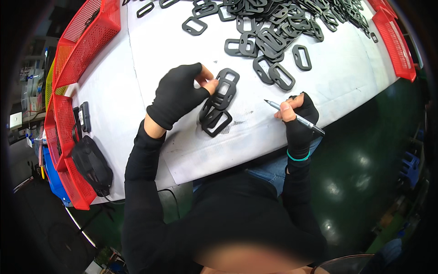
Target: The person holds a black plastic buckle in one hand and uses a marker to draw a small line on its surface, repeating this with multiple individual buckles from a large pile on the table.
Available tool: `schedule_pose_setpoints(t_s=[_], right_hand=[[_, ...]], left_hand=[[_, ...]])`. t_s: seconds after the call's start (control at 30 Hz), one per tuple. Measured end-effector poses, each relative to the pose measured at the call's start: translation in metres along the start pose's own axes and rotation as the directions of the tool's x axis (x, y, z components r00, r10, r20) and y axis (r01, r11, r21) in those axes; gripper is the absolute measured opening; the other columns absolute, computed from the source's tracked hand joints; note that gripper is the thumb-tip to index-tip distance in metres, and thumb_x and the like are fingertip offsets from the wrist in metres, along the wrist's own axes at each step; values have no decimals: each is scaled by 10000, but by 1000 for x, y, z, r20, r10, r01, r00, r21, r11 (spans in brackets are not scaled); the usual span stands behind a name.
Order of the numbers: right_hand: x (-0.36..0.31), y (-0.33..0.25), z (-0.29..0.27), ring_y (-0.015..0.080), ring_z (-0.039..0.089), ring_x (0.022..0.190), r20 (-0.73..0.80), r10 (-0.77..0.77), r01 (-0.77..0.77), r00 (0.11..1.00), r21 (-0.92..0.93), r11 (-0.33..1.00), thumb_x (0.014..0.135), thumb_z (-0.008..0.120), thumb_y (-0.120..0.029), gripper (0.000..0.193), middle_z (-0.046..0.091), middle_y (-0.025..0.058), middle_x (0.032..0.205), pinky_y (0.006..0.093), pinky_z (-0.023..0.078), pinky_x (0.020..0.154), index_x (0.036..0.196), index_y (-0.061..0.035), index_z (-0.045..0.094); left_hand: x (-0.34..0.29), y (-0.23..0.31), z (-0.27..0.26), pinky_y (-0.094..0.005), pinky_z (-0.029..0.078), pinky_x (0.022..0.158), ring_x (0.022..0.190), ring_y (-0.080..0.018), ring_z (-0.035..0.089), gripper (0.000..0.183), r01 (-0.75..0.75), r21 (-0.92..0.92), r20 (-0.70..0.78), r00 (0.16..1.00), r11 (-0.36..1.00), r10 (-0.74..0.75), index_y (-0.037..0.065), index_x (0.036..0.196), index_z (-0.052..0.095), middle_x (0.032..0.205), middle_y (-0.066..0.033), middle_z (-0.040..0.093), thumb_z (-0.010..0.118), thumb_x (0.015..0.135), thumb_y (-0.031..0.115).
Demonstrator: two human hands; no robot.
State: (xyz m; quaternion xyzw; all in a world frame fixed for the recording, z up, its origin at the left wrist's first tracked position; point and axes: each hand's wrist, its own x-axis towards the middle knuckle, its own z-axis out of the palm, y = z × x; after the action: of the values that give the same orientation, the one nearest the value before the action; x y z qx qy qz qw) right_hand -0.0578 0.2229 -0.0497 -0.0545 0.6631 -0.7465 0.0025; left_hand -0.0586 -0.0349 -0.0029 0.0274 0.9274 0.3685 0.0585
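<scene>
My left hand (180, 93), in a black fingerless glove, has its fingers curled, with thumb and fingertips pinched at the left edge of a black plastic frame (226, 93). That frame lies in a small overlapping row: another frame (228, 73) shows above it, and a rectangular one (219, 124) is nearest me. In my right hand (296, 112), gloved the same way with a teal band at the wrist, is a grey marker pen (303, 121). Its uncapped tip points left, above the table and apart from the frames.
A large heap of black frames (273, 36) covers the far side of the white table (182, 155). Red perforated baskets (86, 41) line the left edge; another red basket (394, 45) stands far right. A black mesh pouch (92, 164) lies at the left.
</scene>
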Motion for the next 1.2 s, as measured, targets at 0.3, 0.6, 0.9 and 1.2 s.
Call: schedule_pose_setpoints(t_s=[0.3, 0.6, 0.9, 1.2], right_hand=[[0, 0, -1, 56, 513, 549, 5, -7, 7, 1000, -45, 999, 790, 671, -107, 185, 555, 18, 606, 207, 425, 525, 732, -15, 521], [0, 5, -3, 96, 556, 542, 47, -56, 61, 997, -105, 993, 816, 641, -121, 172, 544, 32, 627, 212, 432, 532, 754, -22, 515], [0, 3, -2, 54, 507, 550, 13, -10, 10, 1000, -53, 999, 808, 658, -98, 156, 560, 21, 626, 201, 423, 530, 773, -15, 531], [7, -12, 6, 49, 460, 480, -37, 46, -41, 998, 105, 994, 935, 518, -306, 321, 641, 104, 708, 179, 378, 485, 985, 6, 573]], left_hand=[[65, 1, 22, -308, 472, 663, 713, -233, 617, 306, -83, 289, -302, 938, 954, 173, 78, 987, 642, 854, -95, 623, 678, 783, 302], [91, -8, 23, -343, 467, 797, 926, -266, 594, 539, -117, 311, -120, 980, 943, 161, 81, 1029, 613, 969, -134, 594, 775, 639, 417], [113, 0, 36, -310, 480, 723, 814, -222, 618, 482, -74, 229, -171, 979, 971, 115, 58, 885, 650, 871, -106, 643, 787, 622, 438], [78, 18, 13, -182, 457, 525, 560, -49, 544, 238, 73, -496, 80, 996, 865, -38, 6, 902, 636, 772, -34, 635, 683, 807, 220]])
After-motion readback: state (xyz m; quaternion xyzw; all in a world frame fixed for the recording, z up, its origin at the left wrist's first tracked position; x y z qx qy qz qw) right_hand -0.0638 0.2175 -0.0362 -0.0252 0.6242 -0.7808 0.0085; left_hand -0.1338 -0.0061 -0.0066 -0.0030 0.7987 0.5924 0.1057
